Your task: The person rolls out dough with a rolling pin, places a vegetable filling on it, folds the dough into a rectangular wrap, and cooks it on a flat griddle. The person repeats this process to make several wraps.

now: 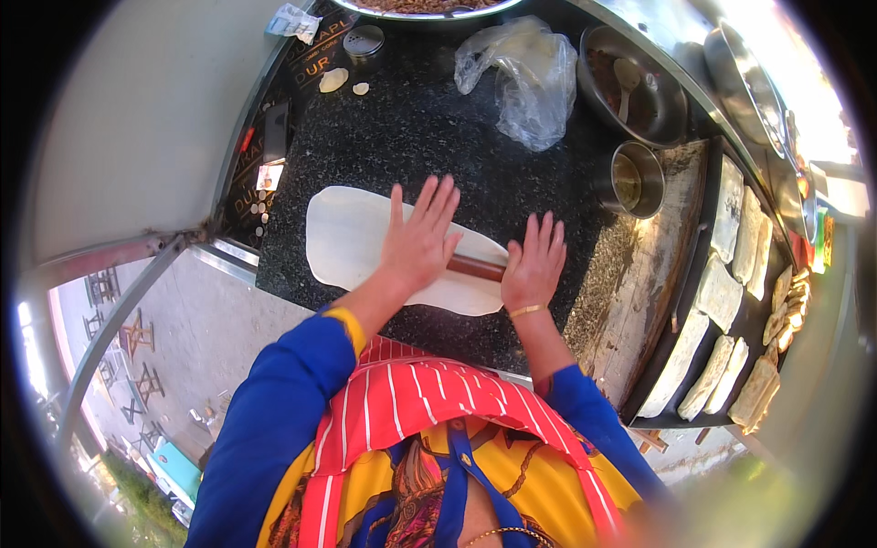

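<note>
A thin, oblong sheet of dough [349, 236] lies flat on the black speckled stone worktop [404, 130]. Across its right part rests a brown wooden rolling pin [477, 267]. My left hand [421, 240] presses flat on the pin near the middle of the sheet, fingers spread and pointing away from me. At the right edge of the dough, my right hand [536, 267] lies on the pin's other end, also with fingers extended. Both palms cover the ends of the pin, so only its middle shows.
Dough scraps [334, 80] and a shaker [364, 41] sit far left. A plastic bag [531, 82], a metal bowl with a spoon [634, 85] and a metal pot [629, 179] stand far right. Filled flatbreads [719, 291] lie on a dark griddle [699, 329] at right.
</note>
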`<state>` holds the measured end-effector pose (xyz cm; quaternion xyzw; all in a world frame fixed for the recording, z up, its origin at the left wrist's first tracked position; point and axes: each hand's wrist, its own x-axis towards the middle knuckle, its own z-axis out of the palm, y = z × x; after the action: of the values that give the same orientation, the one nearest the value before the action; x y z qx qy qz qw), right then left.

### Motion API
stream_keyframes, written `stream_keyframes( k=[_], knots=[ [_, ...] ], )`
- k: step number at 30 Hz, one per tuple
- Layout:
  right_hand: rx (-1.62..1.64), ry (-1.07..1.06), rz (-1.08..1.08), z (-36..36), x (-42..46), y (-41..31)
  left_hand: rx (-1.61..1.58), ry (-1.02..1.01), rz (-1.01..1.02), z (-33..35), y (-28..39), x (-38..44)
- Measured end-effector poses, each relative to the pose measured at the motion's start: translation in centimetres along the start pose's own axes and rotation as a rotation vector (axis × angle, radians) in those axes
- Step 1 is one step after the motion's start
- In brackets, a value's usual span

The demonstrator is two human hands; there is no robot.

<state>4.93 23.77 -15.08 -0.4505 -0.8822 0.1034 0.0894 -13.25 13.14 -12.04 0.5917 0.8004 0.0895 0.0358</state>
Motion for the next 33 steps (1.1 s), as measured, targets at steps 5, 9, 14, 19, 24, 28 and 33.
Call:
stream_keyframes(
  k=[5, 9, 14, 19, 24, 28, 33],
  knots=[
    [0.061, 0.101, -0.055, -0.7, 5.1, -0.1, 0.063, 0.139, -0.029, -0.5, -0.3, 3.9],
    [0.064, 0.096, -0.028, 0.2, 4.8, 0.6, 0.031, 0.084, -0.031, 0.1, 0.1, 2.9],
    [0.061, 0.071, -0.059, 1.4, 3.7, 1.7, 0.057, 0.051, 0.006, -0.3, 0.6, 3.6],
    [0.102, 0.120, -0.081, 0.9, 7.0, 1.5, 0.044, 0.085, 0.013, 0.5, 0.3, 4.8],
    [0.124, 0.126, -0.122, 0.9, 6.4, 1.9, 0.080, 0.040, 0.049, 0.3, 0.7, 5.2],
    [0.154, 0.241, -0.144, 0.1, 11.8, 2.0, 0.112, 0.195, 0.001, 0.1, 0.3, 10.1],
    [0.151, 0.064, -0.154, 0.3, -1.0, 3.5, -0.027, 0.018, 0.054, 2.3, 3.2, -2.2]
  ],
)
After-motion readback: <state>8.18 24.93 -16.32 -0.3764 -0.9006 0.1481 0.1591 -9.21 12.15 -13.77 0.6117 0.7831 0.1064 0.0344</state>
